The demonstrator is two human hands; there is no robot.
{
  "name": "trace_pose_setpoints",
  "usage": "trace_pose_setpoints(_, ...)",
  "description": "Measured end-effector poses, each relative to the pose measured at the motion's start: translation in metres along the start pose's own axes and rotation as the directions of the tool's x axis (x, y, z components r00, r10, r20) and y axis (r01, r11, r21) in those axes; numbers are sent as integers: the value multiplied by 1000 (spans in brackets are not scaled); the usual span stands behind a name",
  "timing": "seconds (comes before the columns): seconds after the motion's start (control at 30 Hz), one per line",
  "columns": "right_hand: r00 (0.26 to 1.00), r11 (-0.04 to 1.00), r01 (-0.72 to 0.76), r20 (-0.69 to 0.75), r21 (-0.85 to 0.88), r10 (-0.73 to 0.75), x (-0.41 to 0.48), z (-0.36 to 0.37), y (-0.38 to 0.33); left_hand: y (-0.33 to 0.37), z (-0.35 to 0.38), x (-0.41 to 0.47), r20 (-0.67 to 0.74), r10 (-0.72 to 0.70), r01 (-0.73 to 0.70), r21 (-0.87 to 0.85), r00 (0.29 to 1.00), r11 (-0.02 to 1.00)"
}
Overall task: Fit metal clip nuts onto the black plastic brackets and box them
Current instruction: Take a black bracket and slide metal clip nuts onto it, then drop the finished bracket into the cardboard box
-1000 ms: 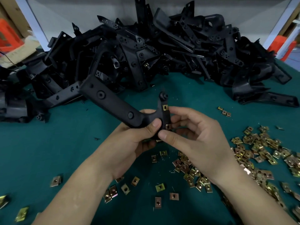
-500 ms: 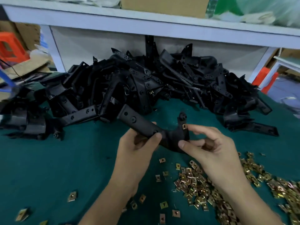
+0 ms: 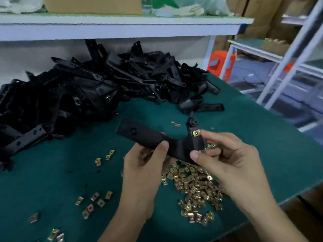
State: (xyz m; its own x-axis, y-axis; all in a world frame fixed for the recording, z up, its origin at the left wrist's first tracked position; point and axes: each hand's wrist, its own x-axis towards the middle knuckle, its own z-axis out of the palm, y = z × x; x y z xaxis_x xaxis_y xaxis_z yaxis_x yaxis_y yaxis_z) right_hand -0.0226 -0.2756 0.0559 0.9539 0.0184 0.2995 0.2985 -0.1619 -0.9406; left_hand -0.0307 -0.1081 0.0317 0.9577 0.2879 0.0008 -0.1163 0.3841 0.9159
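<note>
I hold one black plastic bracket [image 3: 145, 135] above the green table. My left hand [image 3: 146, 165] grips its long arm from below, thumb on top. My right hand [image 3: 225, 159] pinches the bracket's short upright end, thumb in front and fingers behind. A brass clip nut [image 3: 196, 133] sits fitted on that upright end, just by my right fingertips. A heap of loose clip nuts [image 3: 194, 186] lies on the table under my hands.
A large pile of black brackets [image 3: 97, 88] fills the back left of the green table [image 3: 52, 180]. Scattered clip nuts [image 3: 95, 200] lie at the front left. A white shelf [image 3: 122, 27] runs above the pile. The table's right edge drops off near white racking [image 3: 279, 55].
The camera view has swung right and up. The bracket has tilted so that its long arm lies lower and flatter; both hands keep their hold.
</note>
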Motion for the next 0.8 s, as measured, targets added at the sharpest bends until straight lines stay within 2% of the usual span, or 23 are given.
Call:
trace_pose_setpoints(0.17,981,999,-39,-193,-28,33,-48,-67,5,-34,60,-33,109,-71,68,31,992,997)
trace_pose_setpoints(0.4,900,985,-150,-425,-82,101,-111,-147,4,-84,134,-76,225,-176,165,65,958,984)
trace_pose_setpoints(0.5,851,971,-213,-508,-107,131,-136,-173,8,-104,159,-94,327,-237,222,81,915,972)
trace_pose_setpoints(0.67,767,951,-272,-631,-149,120,-168,-208,10,-124,192,-114,517,-278,213,183,810,960)
trace_pose_setpoints(0.8,675,912,-330,-737,-242,49,-185,-225,11,-132,207,-121,609,-287,101,321,739,942)
